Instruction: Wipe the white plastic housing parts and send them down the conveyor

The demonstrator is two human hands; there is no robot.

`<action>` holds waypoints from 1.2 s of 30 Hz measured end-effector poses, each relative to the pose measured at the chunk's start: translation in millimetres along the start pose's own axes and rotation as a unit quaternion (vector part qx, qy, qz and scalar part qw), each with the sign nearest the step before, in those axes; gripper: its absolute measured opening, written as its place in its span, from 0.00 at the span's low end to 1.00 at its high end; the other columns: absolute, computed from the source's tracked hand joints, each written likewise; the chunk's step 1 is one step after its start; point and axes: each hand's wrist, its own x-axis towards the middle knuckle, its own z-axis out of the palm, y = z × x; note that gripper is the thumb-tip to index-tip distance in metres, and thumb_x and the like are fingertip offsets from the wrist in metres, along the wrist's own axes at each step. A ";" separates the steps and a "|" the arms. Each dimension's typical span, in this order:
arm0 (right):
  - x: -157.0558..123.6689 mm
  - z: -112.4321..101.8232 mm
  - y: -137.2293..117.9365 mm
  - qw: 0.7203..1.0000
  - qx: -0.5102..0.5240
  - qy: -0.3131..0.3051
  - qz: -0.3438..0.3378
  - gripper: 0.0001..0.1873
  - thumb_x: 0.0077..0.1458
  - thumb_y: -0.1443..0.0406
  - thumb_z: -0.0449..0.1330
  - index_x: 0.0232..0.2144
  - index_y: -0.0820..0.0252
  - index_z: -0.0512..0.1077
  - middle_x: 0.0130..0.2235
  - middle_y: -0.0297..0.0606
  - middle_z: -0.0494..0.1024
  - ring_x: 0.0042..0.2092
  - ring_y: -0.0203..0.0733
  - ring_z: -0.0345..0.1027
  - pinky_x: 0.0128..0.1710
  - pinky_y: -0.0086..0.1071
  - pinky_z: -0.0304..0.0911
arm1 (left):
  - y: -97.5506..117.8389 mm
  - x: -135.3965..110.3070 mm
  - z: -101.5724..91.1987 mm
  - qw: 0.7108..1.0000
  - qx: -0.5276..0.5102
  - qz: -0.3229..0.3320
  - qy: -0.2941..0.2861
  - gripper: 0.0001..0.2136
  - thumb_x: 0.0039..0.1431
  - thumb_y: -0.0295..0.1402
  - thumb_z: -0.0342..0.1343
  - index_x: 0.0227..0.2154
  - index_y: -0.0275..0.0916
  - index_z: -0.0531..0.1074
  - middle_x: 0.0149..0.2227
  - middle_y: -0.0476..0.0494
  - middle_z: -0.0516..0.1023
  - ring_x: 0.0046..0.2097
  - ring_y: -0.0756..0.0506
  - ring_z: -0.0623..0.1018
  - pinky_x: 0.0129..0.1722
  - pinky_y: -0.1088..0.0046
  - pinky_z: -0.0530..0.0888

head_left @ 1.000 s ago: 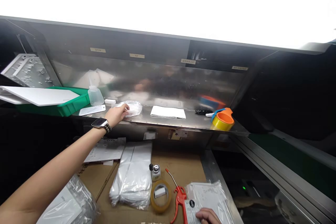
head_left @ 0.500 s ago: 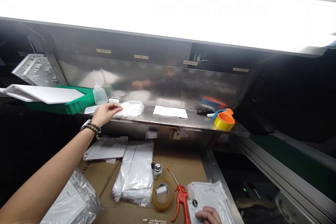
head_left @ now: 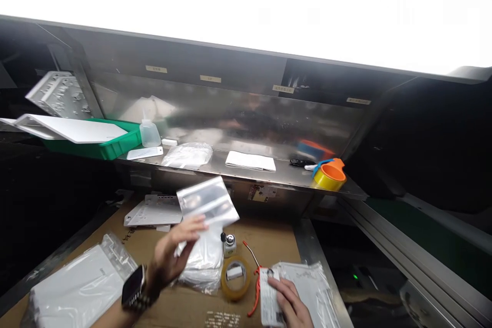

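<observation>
My left hand (head_left: 179,246), with a watch on its wrist, pinches a small clear plastic bag (head_left: 207,200) above the bench. Below it lies a stack of larger clear plastic bags (head_left: 205,261). My right hand (head_left: 290,300) grips a small white printed booklet or card (head_left: 270,297) with a dark round mark at its top. Under that hand is a bagged white panel (head_left: 309,282). The card overlaps part of a red air blow gun (head_left: 257,279). Left of the gun lies a roll of tape (head_left: 235,278), with a pump bottle (head_left: 229,246) behind.
The metal shelf (head_left: 292,177) holds a pile of small clear bags (head_left: 188,155), white folded paper (head_left: 249,160), a squeeze bottle (head_left: 149,133), an orange-and-yellow tape roll (head_left: 329,177) and a green bin (head_left: 119,141). White panels (head_left: 157,210) and a bagged white panel (head_left: 77,287) lie at left.
My left hand has come down from the shelf toward me, now with a small clear bag taken from the pile. My right hand has moved left with the printed card, lifting it over the blow gun.
</observation>
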 end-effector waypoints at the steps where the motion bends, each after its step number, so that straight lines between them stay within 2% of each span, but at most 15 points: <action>1: 2.2 4.1 -13.4 0.999 0.028 -0.020 0.004 0.27 0.55 0.40 0.61 0.43 0.49 0.85 0.51 0.46 0.77 0.57 0.57 0.71 0.58 0.41 0.68 | 11.2 -20.4 13.5 0.999 -0.021 0.001 -0.040 0.08 0.63 0.27 0.57 0.41 0.49 0.74 0.44 0.43 0.86 0.54 0.37 0.81 0.54 0.50 0.79; 4: 8.7 17.3 -58.2 0.987 0.141 -0.080 0.015 0.32 0.62 0.39 0.52 0.48 0.51 0.82 0.54 0.46 0.74 0.54 0.53 0.72 0.52 0.41 0.70 | 41.2 -71.1 48.8 0.996 -0.082 0.005 -0.036 0.14 0.68 0.26 0.52 0.47 0.55 0.72 0.44 0.46 0.86 0.54 0.38 0.81 0.51 0.49 0.80; 6: 13.0 23.0 -81.8 0.985 0.142 -0.102 -0.008 0.29 0.62 0.41 0.54 0.46 0.53 0.83 0.51 0.44 0.73 0.51 0.50 0.71 0.50 0.38 0.69 | 54.9 -91.0 62.7 0.993 -0.103 -0.015 -0.060 0.13 0.69 0.27 0.52 0.47 0.57 0.71 0.43 0.47 0.86 0.54 0.39 0.81 0.50 0.52 0.81; 8: 15.4 25.2 -95.1 0.991 0.101 -0.077 -0.029 0.24 0.60 0.44 0.61 0.40 0.54 0.84 0.46 0.42 0.74 0.48 0.47 0.70 0.48 0.34 0.67 | 61.5 -99.0 68.9 0.988 -0.122 -0.064 -0.077 0.09 0.69 0.31 0.54 0.44 0.57 0.73 0.44 0.47 0.85 0.56 0.38 0.79 0.53 0.51 0.79; 10: 14.8 25.7 -98.7 0.996 0.067 -0.039 -0.035 0.20 0.59 0.47 0.63 0.36 0.55 0.84 0.42 0.41 0.74 0.46 0.45 0.69 0.46 0.32 0.65 | 61.6 -97.4 71.1 0.974 -0.151 -0.164 -0.031 0.06 0.65 0.38 0.59 0.43 0.56 0.72 0.56 0.45 0.79 0.62 0.36 0.74 0.58 0.48 0.77; 12: 11.7 27.0 -95.7 0.998 0.062 -0.017 -0.028 0.21 0.59 0.47 0.63 0.35 0.55 0.84 0.42 0.40 0.73 0.44 0.44 0.69 0.43 0.32 0.65 | 57.7 -90.1 73.2 0.934 -0.185 -0.303 0.044 0.17 0.61 0.45 0.63 0.51 0.57 0.69 0.69 0.45 0.64 0.67 0.34 0.68 0.58 0.49 0.77; 13: 9.7 28.2 -93.0 0.998 0.065 -0.014 -0.022 0.21 0.58 0.46 0.63 0.35 0.56 0.83 0.42 0.40 0.73 0.44 0.44 0.69 0.42 0.31 0.65 | 55.1 -85.5 75.0 0.903 -0.205 -0.371 0.066 0.23 0.58 0.47 0.65 0.55 0.56 0.67 0.71 0.43 0.59 0.66 0.33 0.69 0.56 0.50 0.79; 14: 7.6 29.6 -90.0 0.997 0.068 -0.014 -0.016 0.20 0.57 0.46 0.64 0.34 0.56 0.83 0.41 0.40 0.73 0.44 0.44 0.69 0.42 0.31 0.65 | 52.5 -80.9 77.4 0.872 -0.227 -0.428 0.070 0.27 0.56 0.48 0.67 0.57 0.54 0.67 0.70 0.40 0.62 0.64 0.32 0.72 0.53 0.52 0.81; 16: 3.3 32.6 -84.0 0.997 0.068 -0.019 -0.009 0.19 0.56 0.47 0.65 0.33 0.55 0.83 0.40 0.39 0.73 0.44 0.44 0.69 0.43 0.32 0.65 | 47.9 -72.8 83.0 0.827 -0.266 -0.494 0.040 0.27 0.53 0.51 0.67 0.52 0.45 0.73 0.55 0.36 0.78 0.52 0.34 0.81 0.49 0.56 0.83; 18: -0.7 34.1 -78.7 0.998 0.060 -0.024 -0.008 0.17 0.56 0.48 0.66 0.32 0.55 0.83 0.40 0.39 0.73 0.45 0.45 0.69 0.45 0.33 0.65 | 45.2 -66.7 87.9 0.812 -0.285 -0.509 0.020 0.23 0.52 0.54 0.67 0.41 0.39 0.79 0.37 0.40 0.82 0.41 0.40 0.83 0.45 0.62 0.83; 20: -4.1 33.3 -74.8 0.998 0.054 -0.023 -0.008 0.16 0.55 0.49 0.67 0.32 0.54 0.83 0.40 0.39 0.73 0.46 0.45 0.69 0.46 0.34 0.65 | 44.5 -62.0 90.3 0.814 -0.283 -0.506 0.023 0.22 0.52 0.54 0.67 0.36 0.38 0.81 0.30 0.44 0.80 0.36 0.44 0.80 0.42 0.69 0.81; 24: -8.4 27.4 -73.4 0.998 0.050 -0.023 -0.003 0.14 0.54 0.50 0.69 0.34 0.53 0.84 0.41 0.39 0.74 0.46 0.46 0.70 0.46 0.35 0.66 | 47.0 -54.9 88.5 0.818 -0.287 -0.498 0.019 0.20 0.50 0.52 0.70 0.32 0.38 0.80 0.28 0.47 0.78 0.33 0.48 0.76 0.35 0.75 0.78; 29: -11.1 24.3 -80.0 0.999 0.034 -0.022 -0.012 0.17 0.55 0.49 0.67 0.39 0.52 0.84 0.44 0.40 0.74 0.48 0.47 0.71 0.47 0.35 0.68 | 48.1 -55.8 88.8 0.820 -0.301 -0.487 0.011 0.19 0.48 0.47 0.72 0.23 0.39 0.71 0.25 0.51 0.73 0.30 0.49 0.73 0.33 0.74 0.75; 32: -12.1 21.8 -84.6 0.999 0.000 0.011 -0.033 0.16 0.58 0.50 0.65 0.41 0.51 0.84 0.44 0.40 0.73 0.49 0.46 0.71 0.48 0.34 0.68 | 45.6 -60.7 90.6 0.822 -0.298 -0.485 0.021 0.23 0.47 0.46 0.73 0.21 0.41 0.63 0.23 0.54 0.70 0.29 0.49 0.72 0.32 0.74 0.73; 36: -9.9 11.6 -98.7 0.990 -0.044 0.088 -0.103 0.13 0.64 0.55 0.60 0.44 0.52 0.82 0.47 0.41 0.74 0.52 0.44 0.70 0.52 0.34 0.67 | 43.3 -60.3 87.1 0.829 -0.279 -0.484 -0.007 0.22 0.47 0.47 0.73 0.21 0.40 0.65 0.23 0.54 0.70 0.28 0.49 0.72 0.31 0.74 0.70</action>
